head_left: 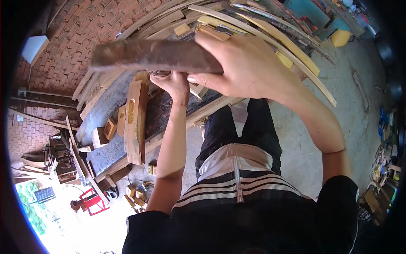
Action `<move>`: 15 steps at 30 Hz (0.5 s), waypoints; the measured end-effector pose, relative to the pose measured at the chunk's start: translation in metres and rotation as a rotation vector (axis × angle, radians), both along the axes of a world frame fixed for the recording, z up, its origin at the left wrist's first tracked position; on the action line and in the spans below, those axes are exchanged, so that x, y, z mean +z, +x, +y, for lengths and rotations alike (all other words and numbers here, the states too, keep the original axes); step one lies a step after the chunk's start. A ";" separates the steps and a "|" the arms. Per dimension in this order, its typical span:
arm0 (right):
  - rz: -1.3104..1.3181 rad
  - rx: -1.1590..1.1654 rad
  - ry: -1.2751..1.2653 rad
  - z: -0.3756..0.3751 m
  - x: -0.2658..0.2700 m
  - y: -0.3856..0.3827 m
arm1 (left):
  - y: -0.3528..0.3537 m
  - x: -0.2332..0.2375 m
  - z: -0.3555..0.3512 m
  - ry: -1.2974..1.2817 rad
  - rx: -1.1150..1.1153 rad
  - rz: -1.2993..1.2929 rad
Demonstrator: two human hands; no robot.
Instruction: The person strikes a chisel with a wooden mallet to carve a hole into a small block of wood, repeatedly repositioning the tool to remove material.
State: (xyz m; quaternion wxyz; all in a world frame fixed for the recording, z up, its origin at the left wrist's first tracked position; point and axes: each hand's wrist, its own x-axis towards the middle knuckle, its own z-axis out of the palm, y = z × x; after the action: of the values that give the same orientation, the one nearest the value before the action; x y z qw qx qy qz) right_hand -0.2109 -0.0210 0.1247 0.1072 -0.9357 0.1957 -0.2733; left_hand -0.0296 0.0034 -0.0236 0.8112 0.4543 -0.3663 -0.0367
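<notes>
My right hand is wrapped round one end of a thick, dark brown wooden bar. The bar is raised close to the camera and points left, its far end blurred by motion. Below and partly behind it, my left hand is closed near the bench. Whatever that hand grips is mostly covered by the bar, so I cannot make it out. Just left of my left forearm lies a wooden piece with a slot cut into its upper face, sticking out past the bench edge.
The dark workbench carries small wooden blocks at the left. Long wooden strips lie across its far side. A brick wall stands beyond. On the floor are a red stool and wood offcuts.
</notes>
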 end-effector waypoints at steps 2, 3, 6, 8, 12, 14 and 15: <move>0.094 -0.013 0.145 0.008 0.007 0.002 | 0.014 -0.015 0.001 -0.020 -0.249 0.399; -0.121 0.045 0.180 0.008 0.008 0.006 | 0.014 -0.013 0.001 0.017 -0.125 0.059; -0.216 0.067 0.268 0.011 0.011 0.003 | -0.002 -0.006 0.000 -0.044 -0.036 -0.070; 0.127 0.041 0.318 -0.002 -0.015 0.005 | -0.011 0.004 0.007 -0.140 -0.079 0.140; 0.029 -0.055 0.815 -0.011 -0.043 -0.002 | 0.013 0.019 0.022 -0.001 -0.068 0.177; -0.025 -0.149 0.914 -0.021 -0.081 -0.005 | 0.030 0.014 0.027 -0.109 -0.101 0.319; -0.031 -0.142 0.909 -0.020 -0.097 -0.007 | 0.038 0.011 0.030 -0.114 -0.099 0.311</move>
State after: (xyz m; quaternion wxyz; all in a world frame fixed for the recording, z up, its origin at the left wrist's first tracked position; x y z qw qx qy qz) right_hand -0.2181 -0.0414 0.0277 0.4908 -0.7736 0.3580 -0.1804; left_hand 0.0082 0.0330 -0.0124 0.8798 0.3777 -0.2598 -0.1257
